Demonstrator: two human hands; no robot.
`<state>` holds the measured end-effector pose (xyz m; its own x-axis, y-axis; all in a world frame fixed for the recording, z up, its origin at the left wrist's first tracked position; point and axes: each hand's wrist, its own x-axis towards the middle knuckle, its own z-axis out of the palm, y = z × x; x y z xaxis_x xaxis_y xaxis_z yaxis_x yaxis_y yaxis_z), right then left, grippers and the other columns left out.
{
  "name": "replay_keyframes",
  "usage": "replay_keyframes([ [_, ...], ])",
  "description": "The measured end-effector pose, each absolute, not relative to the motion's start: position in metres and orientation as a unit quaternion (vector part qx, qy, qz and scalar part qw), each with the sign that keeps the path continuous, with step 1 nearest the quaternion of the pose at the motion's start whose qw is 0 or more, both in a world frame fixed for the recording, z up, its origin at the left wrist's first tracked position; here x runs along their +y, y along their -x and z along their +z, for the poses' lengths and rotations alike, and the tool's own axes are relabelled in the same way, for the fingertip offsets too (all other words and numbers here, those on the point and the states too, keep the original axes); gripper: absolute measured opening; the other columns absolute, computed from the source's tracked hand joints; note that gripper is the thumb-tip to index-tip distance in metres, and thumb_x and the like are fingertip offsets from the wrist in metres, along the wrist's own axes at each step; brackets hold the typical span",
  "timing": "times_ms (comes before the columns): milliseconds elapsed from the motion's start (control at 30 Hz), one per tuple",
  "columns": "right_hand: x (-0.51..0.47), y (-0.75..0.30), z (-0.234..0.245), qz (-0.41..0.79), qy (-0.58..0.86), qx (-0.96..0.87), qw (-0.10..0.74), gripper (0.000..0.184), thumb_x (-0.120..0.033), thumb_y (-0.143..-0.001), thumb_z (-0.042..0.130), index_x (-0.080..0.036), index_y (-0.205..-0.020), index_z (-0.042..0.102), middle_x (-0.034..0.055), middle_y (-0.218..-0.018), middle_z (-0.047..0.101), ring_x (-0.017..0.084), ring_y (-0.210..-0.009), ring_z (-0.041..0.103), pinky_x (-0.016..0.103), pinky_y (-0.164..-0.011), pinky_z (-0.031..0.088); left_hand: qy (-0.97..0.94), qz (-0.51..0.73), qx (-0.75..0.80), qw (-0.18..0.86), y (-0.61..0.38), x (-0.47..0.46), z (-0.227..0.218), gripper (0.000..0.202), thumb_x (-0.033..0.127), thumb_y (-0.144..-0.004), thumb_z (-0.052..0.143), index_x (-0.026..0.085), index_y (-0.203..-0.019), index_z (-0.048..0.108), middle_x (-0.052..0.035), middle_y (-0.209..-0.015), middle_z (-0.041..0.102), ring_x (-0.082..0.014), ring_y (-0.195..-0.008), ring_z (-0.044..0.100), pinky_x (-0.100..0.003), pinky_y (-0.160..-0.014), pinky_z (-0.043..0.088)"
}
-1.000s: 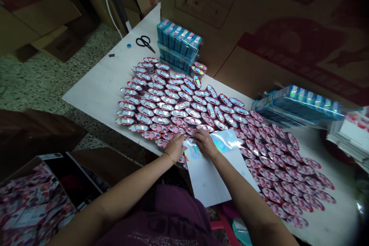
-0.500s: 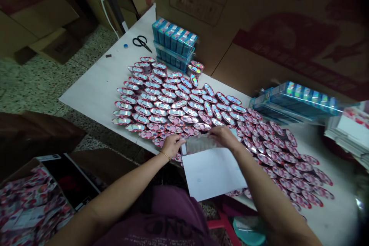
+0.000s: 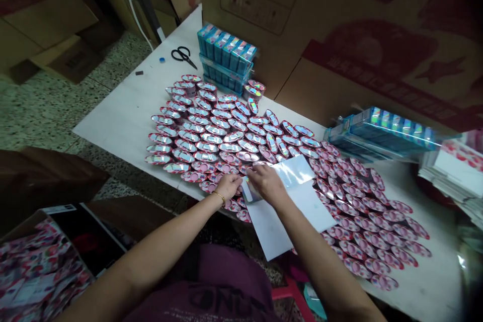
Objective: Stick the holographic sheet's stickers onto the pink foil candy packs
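Observation:
A white sheet with a glossy clear strip along its top [image 3: 290, 211] lies tilted over the near edge of packed oval packages. My left hand [image 3: 229, 186] pinches it at the upper left corner. Just beside it, my right hand [image 3: 266, 183] has its fingers closed on the clear strip near that same corner; its fingertips are partly hidden. Around and beyond the sheet stand many oval red-and-pink packages [image 3: 234, 136] with shiny tops, close together in rows.
The white table [image 3: 113, 105] carries black scissors [image 3: 184, 57], a blue cap [image 3: 162, 60] and stacked blue packs [image 3: 226, 55]. More blue packs [image 3: 385, 133] and a white stack [image 3: 453, 176] stand right. A large carton [image 3: 264, 0] rises behind. Lower left, a box holds pink packets [image 3: 37, 266].
My right hand has moved left along the clear strip, close to my left hand. The sheet has turned, its right end now reaching farther right and its clear strip showing more.

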<state>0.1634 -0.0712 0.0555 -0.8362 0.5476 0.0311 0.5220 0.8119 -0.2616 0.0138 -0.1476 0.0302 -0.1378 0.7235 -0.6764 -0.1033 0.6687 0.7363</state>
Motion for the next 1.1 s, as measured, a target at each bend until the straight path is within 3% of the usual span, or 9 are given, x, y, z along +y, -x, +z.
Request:
replay_keyframes([
  [233,-0.095,-0.168,0.036,0.138,0.241,-0.959,0.05,0.028,-0.015,-0.086,0.04,-0.019,-0.108,0.058,0.0106,-0.109,0.057,0.021,-0.088,0.049,0.035,-0.074,0.04,-0.229,0.342,0.665,0.623,-0.014,-0.153,0.023,0.018,0.019,-0.079,0.044,0.014,-0.066,0.055,0.0038,-0.047,0.053,-0.0075,-0.042,0.05,-0.021,-0.048,0.043],
  [333,-0.101,-0.17,0.072,0.2,0.282,-0.935,0.084,0.02,-0.018,-0.085,0.044,-0.018,-0.092,0.062,0.0098,-0.098,0.059,0.021,-0.087,0.05,0.034,-0.075,0.041,-0.308,0.319,0.694,0.567,-0.012,-0.153,0.021,0.021,0.022,-0.08,0.043,0.015,-0.067,0.058,0.0017,-0.051,0.055,-0.0108,-0.049,0.054,-0.024,-0.055,0.045],
  [433,-0.106,-0.157,0.122,0.328,0.338,-0.871,0.141,0.014,-0.021,-0.082,0.046,-0.02,-0.083,0.06,0.0068,-0.088,0.059,0.019,-0.084,0.052,0.031,-0.074,0.042,-0.457,0.307,0.702,0.451,-0.007,-0.152,0.022,0.021,0.022,-0.078,0.047,0.016,-0.062,0.06,-0.0029,-0.064,0.061,-0.0155,-0.069,0.058,-0.029,-0.07,0.045],
  [533,-0.103,-0.132,0.146,0.443,0.382,-0.794,0.166,0.011,-0.023,-0.079,0.049,-0.02,-0.075,0.058,0.0027,-0.077,0.058,0.015,-0.072,0.053,0.027,-0.066,0.042,-0.454,0.363,0.694,0.425,0.006,-0.157,0.025,0.016,0.027,-0.075,0.052,0.016,-0.076,0.064,-0.006,-0.084,0.064,-0.0174,-0.083,0.057,-0.03,-0.078,0.043],
  [633,-0.099,-0.097,0.13,0.538,0.441,-0.69,0.201,0.015,-0.03,-0.074,0.053,-0.018,-0.068,0.058,0.0003,-0.067,0.056,0.013,-0.062,0.051,0.024,-0.058,0.039,-0.243,0.482,0.667,0.514,0.03,-0.173,0.033,0.04,0.045,-0.08,0.044,0.013,-0.094,0.062,-0.0088,-0.09,0.064,-0.0165,-0.078,0.059,-0.026,-0.063,0.045],
  [733,-0.104,-0.063,0.098,0.609,0.497,-0.577,0.223,0.02,-0.037,-0.069,0.056,-0.017,-0.067,0.058,-0.0023,-0.056,0.053,0.01,-0.05,0.044,0.022,-0.049,0.034,-0.066,0.541,0.612,0.572,0.061,-0.195,0.046,0.059,0.06,-0.079,0.035,0.009,-0.092,0.062,-0.011,-0.083,0.065,-0.0128,-0.065,0.057,-0.022,-0.05,0.039],
  [800,-0.113,-0.047,0.081,0.632,0.511,-0.538,0.224,0.022,-0.039,-0.067,0.058,-0.017,-0.067,0.058,-0.0036,-0.052,0.051,0.009,-0.046,0.042,0.022,-0.046,0.032,-0.046,0.55,0.61,0.568,0.078,-0.206,0.051,0.053,0.059,-0.073,0.048,0.01,-0.087,0.062,-0.0087,-0.08,0.065,-0.0096,-0.061,0.054,-0.018,-0.048,0.036],
  [900,-0.127,-0.031,0.066,0.64,0.523,-0.515,0.228,0.024,-0.041,-0.066,0.06,-0.017,-0.065,0.058,-0.0039,-0.051,0.052,0.01,-0.047,0.043,0.022,-0.048,0.033,-0.078,0.525,0.659,0.533,0.094,-0.213,0.049,0.036,0.045,-0.063,0.066,0.012,-0.078,0.063,-0.0024,-0.07,0.063,-0.0069,-0.056,0.049,-0.016,-0.045,0.03],
  [1100,-0.146,-0.013,0.036,0.492,0.583,-0.584,0.276,0.023,-0.041,-0.071,0.056,-0.018,-0.064,0.059,0.0014,-0.064,0.058,0.015,-0.062,0.05,0.027,-0.062,0.038,-0.223,0.433,0.777,0.4,0.115,-0.198,0.023,0.027,0.04,-0.071,0.054,0.014,-0.064,0.061,0.0009,-0.058,0.058,-0.0105,-0.057,0.051,-0.021,-0.055,0.037],
])
